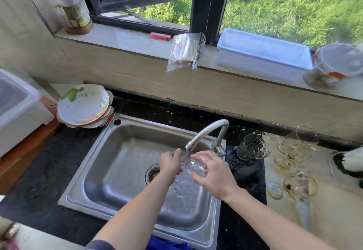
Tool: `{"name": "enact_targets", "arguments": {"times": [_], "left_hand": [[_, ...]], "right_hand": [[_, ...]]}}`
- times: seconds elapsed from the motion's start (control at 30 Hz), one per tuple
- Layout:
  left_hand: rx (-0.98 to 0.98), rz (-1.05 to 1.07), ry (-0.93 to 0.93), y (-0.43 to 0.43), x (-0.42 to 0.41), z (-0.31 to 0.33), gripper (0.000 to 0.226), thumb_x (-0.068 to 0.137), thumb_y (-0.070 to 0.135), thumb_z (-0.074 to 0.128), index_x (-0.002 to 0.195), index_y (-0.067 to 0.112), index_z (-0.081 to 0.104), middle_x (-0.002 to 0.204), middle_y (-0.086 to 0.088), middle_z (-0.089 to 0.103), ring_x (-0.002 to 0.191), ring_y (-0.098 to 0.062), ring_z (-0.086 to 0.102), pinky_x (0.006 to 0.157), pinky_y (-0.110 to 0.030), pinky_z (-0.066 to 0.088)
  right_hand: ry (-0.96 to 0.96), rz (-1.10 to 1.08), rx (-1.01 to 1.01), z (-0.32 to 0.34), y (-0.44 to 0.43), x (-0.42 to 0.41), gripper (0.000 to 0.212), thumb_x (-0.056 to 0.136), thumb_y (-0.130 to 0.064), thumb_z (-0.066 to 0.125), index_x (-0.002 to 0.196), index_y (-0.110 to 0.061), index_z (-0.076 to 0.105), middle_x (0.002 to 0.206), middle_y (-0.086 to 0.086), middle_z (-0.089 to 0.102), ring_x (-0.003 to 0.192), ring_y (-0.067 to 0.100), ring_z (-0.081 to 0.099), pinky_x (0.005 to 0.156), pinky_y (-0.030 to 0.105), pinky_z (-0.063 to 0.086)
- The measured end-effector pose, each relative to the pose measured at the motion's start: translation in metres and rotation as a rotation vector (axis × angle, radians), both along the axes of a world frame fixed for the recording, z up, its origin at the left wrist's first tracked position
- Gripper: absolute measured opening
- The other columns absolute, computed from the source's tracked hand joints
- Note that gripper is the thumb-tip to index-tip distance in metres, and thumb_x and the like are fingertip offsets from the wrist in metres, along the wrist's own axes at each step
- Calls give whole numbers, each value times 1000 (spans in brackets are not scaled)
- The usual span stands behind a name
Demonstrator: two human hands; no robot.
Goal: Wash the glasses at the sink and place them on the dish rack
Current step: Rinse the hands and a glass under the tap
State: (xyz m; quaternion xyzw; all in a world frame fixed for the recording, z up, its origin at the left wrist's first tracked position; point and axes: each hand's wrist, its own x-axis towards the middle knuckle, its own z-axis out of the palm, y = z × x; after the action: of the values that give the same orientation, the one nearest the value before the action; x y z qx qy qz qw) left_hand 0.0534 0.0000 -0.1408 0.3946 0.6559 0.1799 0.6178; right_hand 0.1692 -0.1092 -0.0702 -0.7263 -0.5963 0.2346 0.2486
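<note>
Lying sideways, the glass spans left hand to right hand.

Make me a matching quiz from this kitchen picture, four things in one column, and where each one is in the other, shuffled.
1. clear drinking glass
2. stack of dirty white plates
3. red plastic lighter
4. stained stemmed glasses

A. on the stone windowsill
B. counter right of the steel sink
C. under the running steel tap
D. counter left of the sink

Pairs: 1-C, 2-D, 3-A, 4-B
</note>
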Motion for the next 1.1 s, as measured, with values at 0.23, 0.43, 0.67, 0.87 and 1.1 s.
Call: {"name": "enact_targets", "arguments": {"times": [0.23, 0.43, 0.67, 0.87, 1.1], "left_hand": [[-228, -121, -335, -17, 15, 13, 15, 96, 10, 45, 102, 14, 58, 71, -7, 55, 42, -12, 44, 42, -23, 33], [-438, 14, -524, -6, 16, 21, 25, 94, 35, 44, 81, 13, 49, 63, -1, 41, 43, -10, 33, 34, -18, 20], [-515, 227, -985, -12, 3, 37, 33, 76, -1, 53, 109, 0, 55, 80, -11, 66, 45, -8, 43, 36, -14, 31], [-289, 55, -460, -7, 16, 40, 15, 97, 4, 43, 94, 8, 58, 63, -3, 61, 35, -6, 29, 29, -17, 18], [21, -317, 109, -1, 6, 23, 23, 97, 30, 40, 92, 12, 53, 68, -4, 48, 46, -14, 35, 40, -18, 23]], "right_hand": [[187, -175, -62, 7, 7, 14, 42, 78, -40, 75, 116, -34, 58, 110, -18, 56, 91, 2, 60, 83, 22, 50], [676, -644, -218, 0, 10, 30, 24, 89, -37, 65, 105, -21, 58, 97, 6, 68, 51, 17, 63, 46, 28, 42], [1271, -931, -462, -28, 8, 27, 42, 91, -44, 60, 110, -7, 57, 104, 15, 63, 53, 20, 60, 37, 24, 43], [1415, -993, -504, -48, 5, 10, 39, 92, -41, 60, 105, -5, 52, 101, 20, 56, 53, 26, 63, 43, 26, 50], [1189, -871, -299, -30, 12, 11, 18, 92, -22, 63, 107, -15, 57, 114, 17, 56, 75, 28, 61, 50, 29, 51]]}}
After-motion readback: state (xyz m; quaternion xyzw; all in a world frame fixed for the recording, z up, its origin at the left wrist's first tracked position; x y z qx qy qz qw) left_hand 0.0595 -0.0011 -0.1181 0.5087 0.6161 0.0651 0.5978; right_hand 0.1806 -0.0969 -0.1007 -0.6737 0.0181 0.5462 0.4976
